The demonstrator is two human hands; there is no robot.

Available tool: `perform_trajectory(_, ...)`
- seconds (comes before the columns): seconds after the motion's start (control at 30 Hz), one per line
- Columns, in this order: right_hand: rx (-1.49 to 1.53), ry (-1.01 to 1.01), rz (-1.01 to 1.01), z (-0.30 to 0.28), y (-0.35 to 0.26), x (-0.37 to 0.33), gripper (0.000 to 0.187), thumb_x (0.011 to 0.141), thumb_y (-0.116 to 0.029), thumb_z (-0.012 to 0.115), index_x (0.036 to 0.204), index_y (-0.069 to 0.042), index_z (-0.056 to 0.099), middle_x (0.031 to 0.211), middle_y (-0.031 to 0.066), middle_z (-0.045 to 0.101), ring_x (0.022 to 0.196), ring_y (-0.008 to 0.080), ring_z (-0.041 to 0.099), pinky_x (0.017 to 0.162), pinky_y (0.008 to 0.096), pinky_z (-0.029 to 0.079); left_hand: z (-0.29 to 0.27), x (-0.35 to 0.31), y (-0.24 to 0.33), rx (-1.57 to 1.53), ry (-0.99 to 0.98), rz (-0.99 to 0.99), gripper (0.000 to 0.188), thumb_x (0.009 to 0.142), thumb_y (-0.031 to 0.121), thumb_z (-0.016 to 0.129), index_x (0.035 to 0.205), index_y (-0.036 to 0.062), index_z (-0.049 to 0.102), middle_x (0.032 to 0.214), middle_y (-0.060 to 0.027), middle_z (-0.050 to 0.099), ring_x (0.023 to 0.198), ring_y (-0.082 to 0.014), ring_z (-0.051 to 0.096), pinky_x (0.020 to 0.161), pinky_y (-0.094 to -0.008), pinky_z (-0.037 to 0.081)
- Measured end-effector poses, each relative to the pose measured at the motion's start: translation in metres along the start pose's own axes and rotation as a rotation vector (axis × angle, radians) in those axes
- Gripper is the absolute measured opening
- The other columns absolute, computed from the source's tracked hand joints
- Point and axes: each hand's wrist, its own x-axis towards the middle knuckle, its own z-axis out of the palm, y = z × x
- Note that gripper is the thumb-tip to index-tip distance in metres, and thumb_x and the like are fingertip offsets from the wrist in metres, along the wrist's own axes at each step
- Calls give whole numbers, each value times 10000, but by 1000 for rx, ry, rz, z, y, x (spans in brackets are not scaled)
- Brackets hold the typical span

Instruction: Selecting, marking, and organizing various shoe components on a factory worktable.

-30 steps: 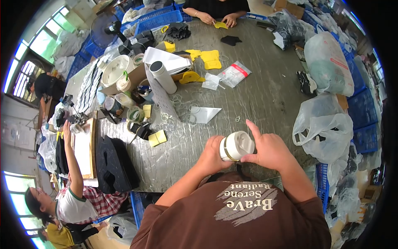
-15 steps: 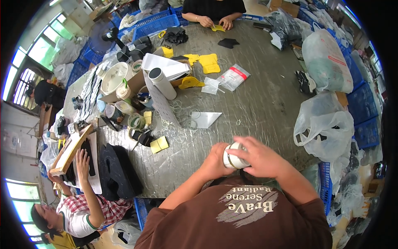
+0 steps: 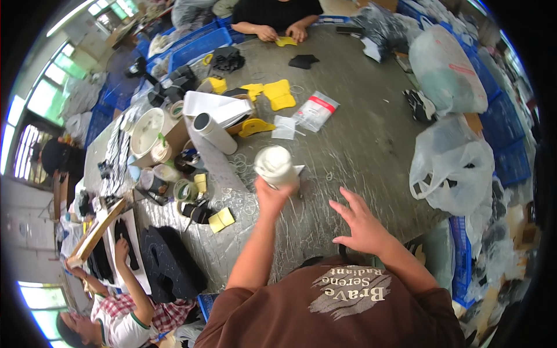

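Observation:
My left hand (image 3: pixel 275 197) is wrapped round a white, lidded bottle (image 3: pixel 274 165), held roughly upright over the table's middle; its lower part is mostly hidden. My right hand (image 3: pixel 361 225) hovers apart from it to the right, fingers spread and holding nothing. Behind and left of the held bottle stands a white tumbler (image 3: pixel 219 134) with a dark, round top. Thin pale rings (image 3: pixel 246 168) lie scattered beside my left hand. Farther back are a clear plastic packet (image 3: pixel 316 113) with a red band and a yellow cut piece (image 3: pixel 279 94).
A cardboard box (image 3: pixel 180 138) with papers and several tubs crowd the table's left side. Black foam blocks (image 3: pixel 168 261) lie near a co-worker (image 3: pixel 122 316) at lower left. Another person (image 3: pixel 278 26) handles a yellow piece opposite. Plastic bags (image 3: pixel 447 165) line the right edge.
The white bottle has gone from between both hands near my body to farther forward and left, in my left hand alone. My right hand has let go and opened. The view has shifted slightly.

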Motion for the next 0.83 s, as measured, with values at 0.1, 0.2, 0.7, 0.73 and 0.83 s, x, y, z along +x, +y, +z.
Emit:
perform_trajectory(0.1, -89, -43, 63, 16, 20, -32, 694, 683, -215, 758, 1292, -94, 447, 1396, 198, 275, 1286, 400, 273, 1045, 469, 303, -19, 60, -27, -47, 305, 50, 660, 566, 90, 770, 1161, 19, 494, 1083, -104, 597, 974, -213, 573, 872, -324, 442)
perform_trajectory(0.2, -79, -140, 271, 38, 43, -75, 633, 703, -239, 741, 1258, -77, 484, 1370, 206, 325, 1266, 401, 299, 1033, 460, 315, -19, 111, -50, -58, 430, 66, 692, 564, 95, 798, 1163, -3, 464, 1129, -143, 565, 1014, -244, 557, 900, -349, 433)
perform_trajectory(0.7, 283, 621, 840, 90, 83, -191, 208, 798, -185, 641, 938, -33, 613, 844, 145, 607, 779, 320, 596, 679, 391, 475, -24, 98, -88, 71, 432, 47, 485, 753, 102, 696, 1128, -110, 474, 1106, -190, 561, 914, -253, 575, 848, -351, 462)
perform_trajectory(0.73, 191, 764, 891, 97, 93, -203, 188, 803, -186, 636, 916, -37, 619, 821, 141, 606, 745, 317, 598, 651, 389, 475, -22, 86, -99, 70, 399, 60, 485, 753, 102, 696, 1128, -110, 474, 1106, -190, 561, 914, -253, 575, 848, -351, 462)
perform_trajectory(0.83, 45, 1010, 1050, 137, 131, -244, 178, 802, -198, 637, 903, -52, 625, 806, 139, 608, 733, 308, 602, 646, 389, 475, -73, 70, -139, 490, -450, 479, 441, 769, 110, 668, 1150, -36, 502, 1040, -220, 600, 889, -203, 602, 774, -326, 503)
